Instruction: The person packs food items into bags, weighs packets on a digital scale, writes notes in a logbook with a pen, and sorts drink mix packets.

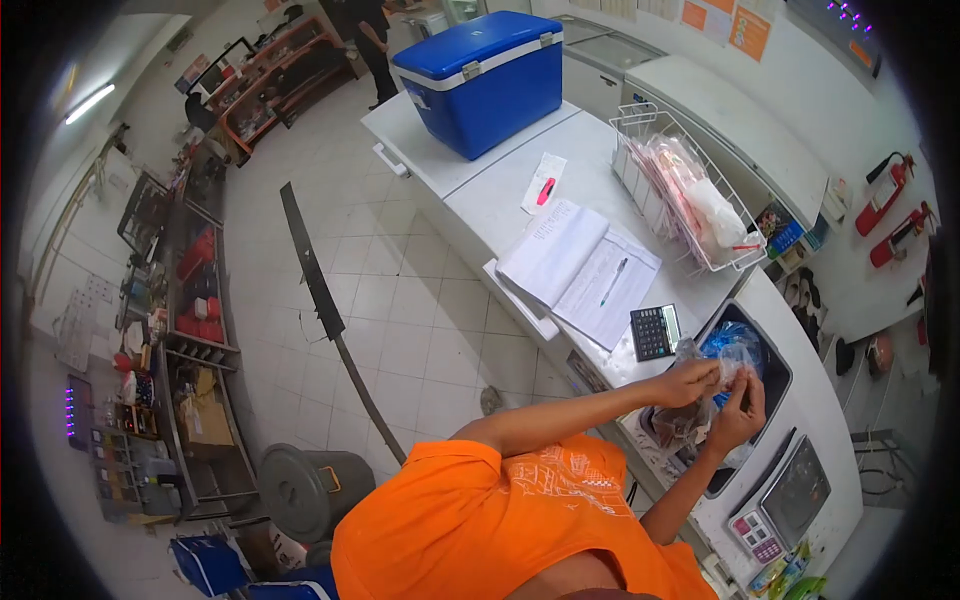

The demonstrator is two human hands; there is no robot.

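My left hand (690,383) and my right hand (738,412) are close together over a dark tray (786,375) sunk in the white counter. Both have their fingers pinched on a clear plastic bag (738,358). Blue plastic (722,338) lies in the tray behind the bag. More clear plastic (680,425) hangs or lies below my left hand; its contents are too unclear to tell. Just beyond my left hand sits a black calculator (655,333).
An open notebook (580,272) with a pen, a pink marker (546,191), a blue cooler (490,85) and a wire basket (690,190) of bags stand farther along. A scale (785,500) is at right. A person (372,45) stands far back.
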